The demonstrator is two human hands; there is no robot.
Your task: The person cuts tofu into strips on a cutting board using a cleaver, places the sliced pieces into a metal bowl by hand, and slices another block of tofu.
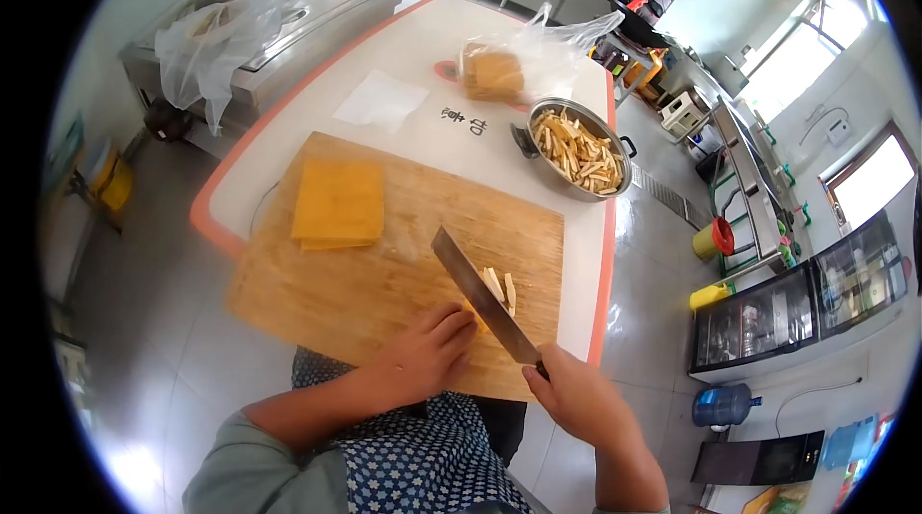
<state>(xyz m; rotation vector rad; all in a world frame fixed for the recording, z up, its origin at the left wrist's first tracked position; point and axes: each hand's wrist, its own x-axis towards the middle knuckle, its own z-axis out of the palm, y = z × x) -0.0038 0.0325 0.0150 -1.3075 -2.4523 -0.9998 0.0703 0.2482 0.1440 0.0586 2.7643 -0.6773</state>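
Observation:
My right hand [578,395] is closed around the handle of a cleaver [480,293], whose blade slants up and left over the wooden cutting board [413,187]. Curled fingers of my left hand [427,349] press on a piece of yellow-skinned pressed tofu [477,313] against the blade's left side; most of that piece is hidden. Just right of the blade lie several cut tofu strips [509,292], pale inside. A stack of square yellow tofu slabs [338,202] rests at the board's upper left.
Beyond the board, a steel pot [534,151] holds many tofu strips. A clear plastic bag [567,38] with more yellow slabs and a white sheet [381,101] lie on the table [403,43]. Left stands a steel counter [327,14]; shelving and a glass-door cabinet [754,322] are right.

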